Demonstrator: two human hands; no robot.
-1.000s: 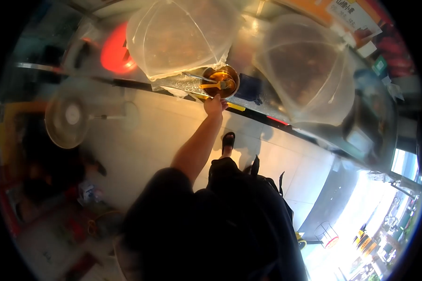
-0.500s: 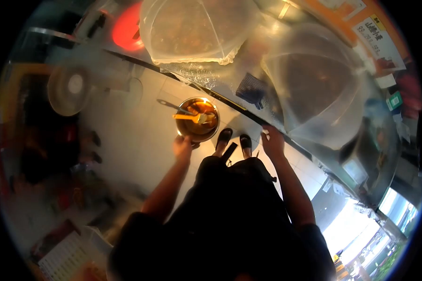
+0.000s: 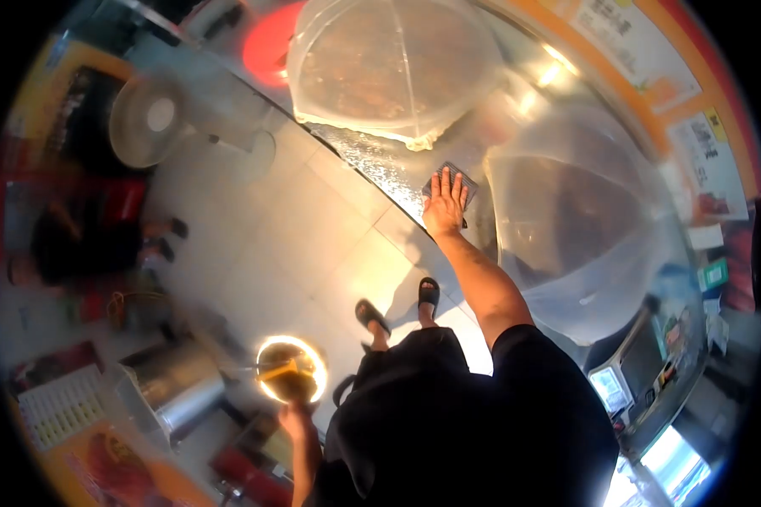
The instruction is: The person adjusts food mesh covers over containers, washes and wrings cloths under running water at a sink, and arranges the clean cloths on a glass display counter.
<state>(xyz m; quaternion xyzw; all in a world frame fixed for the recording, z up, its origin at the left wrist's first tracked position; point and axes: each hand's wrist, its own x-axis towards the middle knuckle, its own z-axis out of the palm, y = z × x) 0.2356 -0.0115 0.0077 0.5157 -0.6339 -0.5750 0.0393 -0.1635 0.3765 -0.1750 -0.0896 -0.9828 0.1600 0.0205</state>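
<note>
Cloth: the dark cloth (image 3: 470, 186) lies flat on the shiny tabletop (image 3: 372, 160), in the gap between two domed covers.
Right hand: the right hand (image 3: 445, 205) rests palm down on the cloth, fingers extended and slightly parted, gripping nothing; laid flat, it probably spreads its pressure evenly.
Pot: the metal pot (image 3: 320, 369) hangs over the floor (image 3: 287, 237) on the person's left, well apart from the tabletop, likely so the surface there stays free.
Left hand: the left hand (image 3: 296, 414) looks closed on the pot's near side (blur hides the exact grip).
Yellow tool: the yellow tool (image 3: 281, 372) sits inside the pot, so one hand seems to carry both.
Covers: the left cover (image 3: 389, 68) and right cover (image 3: 575, 220) presumably shield what lies beneath.
</note>
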